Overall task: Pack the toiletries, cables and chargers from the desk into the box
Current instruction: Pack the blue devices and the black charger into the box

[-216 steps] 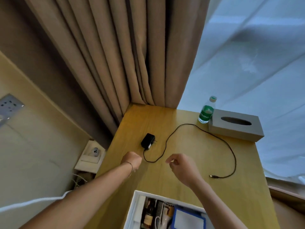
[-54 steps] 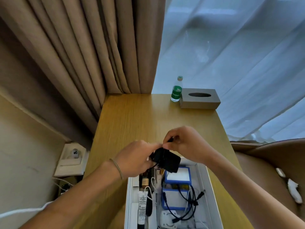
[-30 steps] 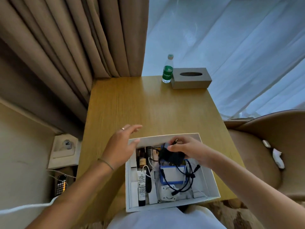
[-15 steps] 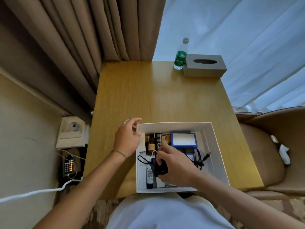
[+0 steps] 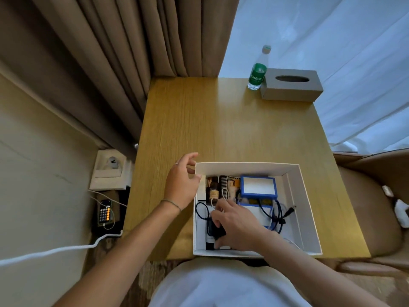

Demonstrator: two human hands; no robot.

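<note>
The black charger (image 5: 218, 232), a small matte block, sits low in the near-left part of the white cardboard box (image 5: 307, 209), and the right hand (image 5: 238, 227) is curled over it, its grip pinching the block between fingers and thumb. Most of the charger is hidden under that hand. Its thin black cable (image 5: 200, 210) loops off to the left inside the box. Also packed in there: one blue-framed flat case (image 5: 258, 186) with a white face, one brown bottle (image 5: 213, 189), a dark comb (image 5: 223, 182) beside it, and a tangle of dark cords (image 5: 279, 214) on the right; how many cords, hard to say. The left hand (image 5: 182, 181) rests against the box's far-left corner, grip spread and loose, a thin bracelet at the wrist. The box stands at the near edge of the smooth wood-grain table (image 5: 221, 125). Far right on it, one clear water bottle (image 5: 257, 70) with a green label stands just beside one grey rectangular tissue box (image 5: 292, 89).
</note>
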